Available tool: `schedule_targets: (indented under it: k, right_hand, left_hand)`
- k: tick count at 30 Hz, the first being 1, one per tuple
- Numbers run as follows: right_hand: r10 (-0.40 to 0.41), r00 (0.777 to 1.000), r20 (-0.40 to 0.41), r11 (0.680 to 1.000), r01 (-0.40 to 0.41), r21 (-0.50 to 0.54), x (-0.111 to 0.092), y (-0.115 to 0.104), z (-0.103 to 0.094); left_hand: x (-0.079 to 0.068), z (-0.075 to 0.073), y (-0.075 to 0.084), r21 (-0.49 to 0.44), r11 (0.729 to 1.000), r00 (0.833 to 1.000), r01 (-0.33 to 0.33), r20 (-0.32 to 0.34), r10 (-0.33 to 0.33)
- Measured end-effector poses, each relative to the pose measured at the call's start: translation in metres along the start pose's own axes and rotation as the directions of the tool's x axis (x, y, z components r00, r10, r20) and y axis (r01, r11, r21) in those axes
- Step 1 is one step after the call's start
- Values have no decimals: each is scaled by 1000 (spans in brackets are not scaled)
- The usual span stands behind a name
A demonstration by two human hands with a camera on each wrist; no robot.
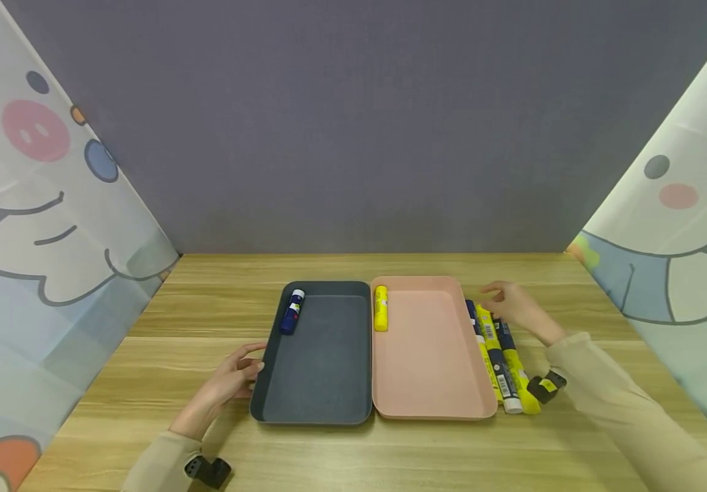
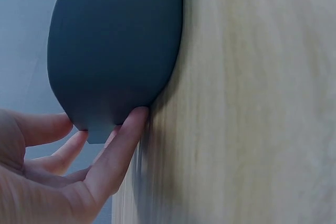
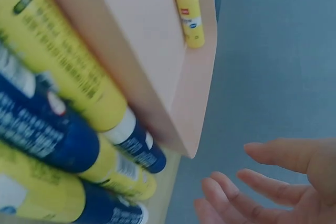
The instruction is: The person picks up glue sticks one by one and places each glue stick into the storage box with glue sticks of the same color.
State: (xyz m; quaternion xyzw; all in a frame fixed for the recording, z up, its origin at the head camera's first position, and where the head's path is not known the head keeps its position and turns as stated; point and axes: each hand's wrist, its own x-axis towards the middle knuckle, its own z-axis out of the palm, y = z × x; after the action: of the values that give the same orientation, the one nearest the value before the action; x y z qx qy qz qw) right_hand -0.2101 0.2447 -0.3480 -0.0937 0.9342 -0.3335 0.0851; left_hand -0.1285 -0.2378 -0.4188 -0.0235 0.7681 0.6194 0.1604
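Observation:
Against the outer left side of the dark grey tray (image 1: 319, 369) rest the fingertips of my left hand (image 1: 230, 379). The left wrist view shows its extended fingers (image 2: 116, 156) touching the wall near the rim and low by the table. A navy glue stick (image 1: 292, 312) lies in that tray's far left corner. The pink tray (image 1: 430, 355) adjoins it, with a yellow glue stick (image 1: 381, 309) at its far left. My right hand (image 1: 511, 304) hovers over the far ends of several yellow and navy glue sticks (image 1: 501, 369), its loosely bent fingers holding nothing.
The loose glue sticks lie end to end in rows along the pink tray's right wall. Under everything is a wooden table (image 1: 206, 301). A grey panel (image 1: 366, 137) rises behind it, and printed cartoon curtains (image 1: 39, 205) hang at both sides.

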Motion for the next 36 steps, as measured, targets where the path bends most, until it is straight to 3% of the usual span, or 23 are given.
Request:
schedule_targets:
  k: [23,36]
  right_hand:
    - [63,997,-54,998,-65,-26,0,35,-1]
    - [117,993,-16,992,-117,-38,2,50,3]
  left_hand:
    - [-2,1,2,-7,1000,1000,-11,12,11]
    - [-1,2,2,-19,1000,1000,6,-2,-6]
